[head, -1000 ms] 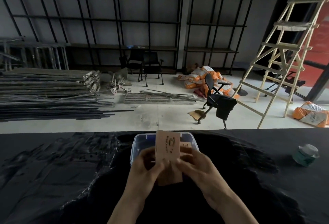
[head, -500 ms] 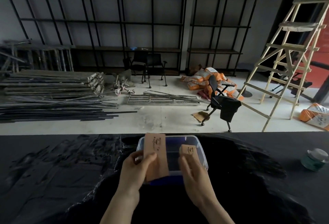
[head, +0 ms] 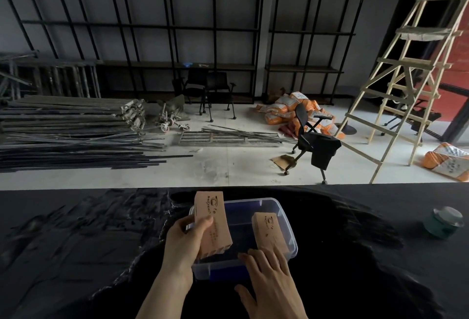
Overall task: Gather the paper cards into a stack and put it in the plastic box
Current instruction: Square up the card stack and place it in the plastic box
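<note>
A clear plastic box (head: 291, 240) sits on the black table in front of me. My left hand (head: 186, 242) grips a stack of tan paper cards (head: 212, 222) and holds it upright and tilted over the box's left side. A second stack of tan cards (head: 269, 231) leans inside the box on its right side. My right hand (head: 269, 278) rests over the box's near right rim, its fingertips touching the lower end of that second stack, fingers spread.
The black cloth-covered table (head: 76, 255) spans the foreground. A small green jar with a lid (head: 446, 222) stands at the far right of it. Beyond the table edge lie a floor with metal bars, chairs, orange sacks and a wooden ladder.
The single stack held in both hands has been split. The right hand lowered one part into the box's right side, while the left hand kept the other part over the left side.
</note>
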The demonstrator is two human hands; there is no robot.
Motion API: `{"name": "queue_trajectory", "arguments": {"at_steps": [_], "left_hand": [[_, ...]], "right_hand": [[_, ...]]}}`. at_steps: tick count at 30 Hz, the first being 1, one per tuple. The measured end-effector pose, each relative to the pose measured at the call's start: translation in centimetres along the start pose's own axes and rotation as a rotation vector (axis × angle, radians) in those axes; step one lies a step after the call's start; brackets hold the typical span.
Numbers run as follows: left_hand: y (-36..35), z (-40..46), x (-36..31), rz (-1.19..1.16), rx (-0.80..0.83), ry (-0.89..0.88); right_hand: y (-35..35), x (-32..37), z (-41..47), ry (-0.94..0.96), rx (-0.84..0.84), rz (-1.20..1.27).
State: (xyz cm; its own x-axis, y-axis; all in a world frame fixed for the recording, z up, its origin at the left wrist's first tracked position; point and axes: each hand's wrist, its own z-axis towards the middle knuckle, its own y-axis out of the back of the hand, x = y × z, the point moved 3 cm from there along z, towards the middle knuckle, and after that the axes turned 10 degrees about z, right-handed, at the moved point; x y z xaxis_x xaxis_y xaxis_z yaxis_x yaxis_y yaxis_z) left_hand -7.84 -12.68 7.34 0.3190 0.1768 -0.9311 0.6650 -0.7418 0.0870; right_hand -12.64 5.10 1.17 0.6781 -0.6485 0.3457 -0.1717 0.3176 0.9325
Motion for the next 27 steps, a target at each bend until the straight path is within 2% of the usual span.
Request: {"name": "queue_trajectory", "arguments": {"at_steps": [8, 10, 12, 14, 16, 20, 23, 27], "left_hand": [[-1.9, -0.1, 0.6, 0.056, 0.031, 0.019], [-2.2, 0.0, 0.7, 0.069, 0.026, 0.043], [-2.6, 0.2, 0.8, 0.08, 0.025, 0.06], [-3.0, 0.7, 0.9, 0.101, 0.04, 0.082], [-3.5, 1.3, 1.0, 0.148, 0.069, 0.088], [-5.2, 2.2, 2.0, 0.236, 0.106, 0.111], [-6.1, 3.0, 3.0, 0.292, 0.109, 0.145], [-6.4, 3.7, 3.6, 0.395, 0.111, 0.154]], "right_hand": [[-1.1, 0.5, -2.0, 0.003, 0.038, -0.076], [0.1, 0.7, -2.5, 0.068, -0.069, -0.012], [2.7, 0.0, -2.8, 0.118, -0.285, 0.107], [5.6, -2.5, -2.7, 0.004, -0.497, 0.266], [7.1, -6.2, -1.9, -0.179, -0.549, 0.25], [4.7, -13.2, 0.0, -0.411, -0.271, 0.065], [1.5, -16.2, -0.6, -0.506, -0.067, -0.024], [-0.8, -17.3, -1.6, -0.571, 0.008, -0.047]]}}
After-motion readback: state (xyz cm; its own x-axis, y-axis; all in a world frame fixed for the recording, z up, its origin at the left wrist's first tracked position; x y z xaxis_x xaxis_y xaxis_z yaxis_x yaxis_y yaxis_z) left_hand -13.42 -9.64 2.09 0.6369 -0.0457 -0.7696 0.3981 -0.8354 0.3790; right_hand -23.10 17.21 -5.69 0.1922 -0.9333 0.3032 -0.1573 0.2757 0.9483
